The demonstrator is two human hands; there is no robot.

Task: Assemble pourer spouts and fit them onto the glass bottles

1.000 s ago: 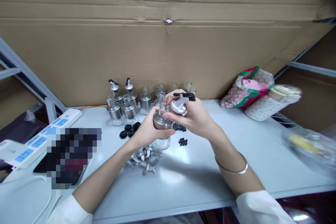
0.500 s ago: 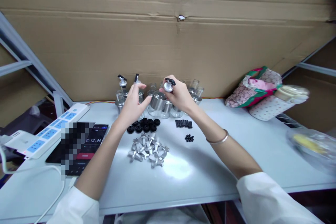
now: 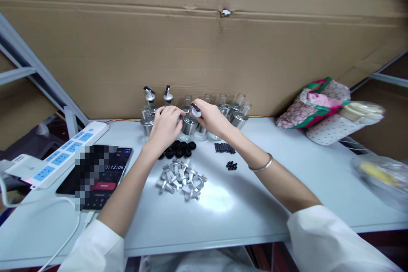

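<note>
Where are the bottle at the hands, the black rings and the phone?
Bottle [image 3: 188,126]: head view, on its steel collar.
Black rings [image 3: 178,150]: head view, middle of the cluster.
Phone [image 3: 114,171]: head view, on its lit screen.

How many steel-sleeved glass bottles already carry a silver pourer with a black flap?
3. The leftmost pourer bottle and its neighbour stand at back left; the third bottle is pinched by the right hand. The left hand may hide more.

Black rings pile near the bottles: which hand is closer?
Left. Left hand sits just behind the black rings, wrist overlapping them; right hand is farther right, pinching a spout.
</note>
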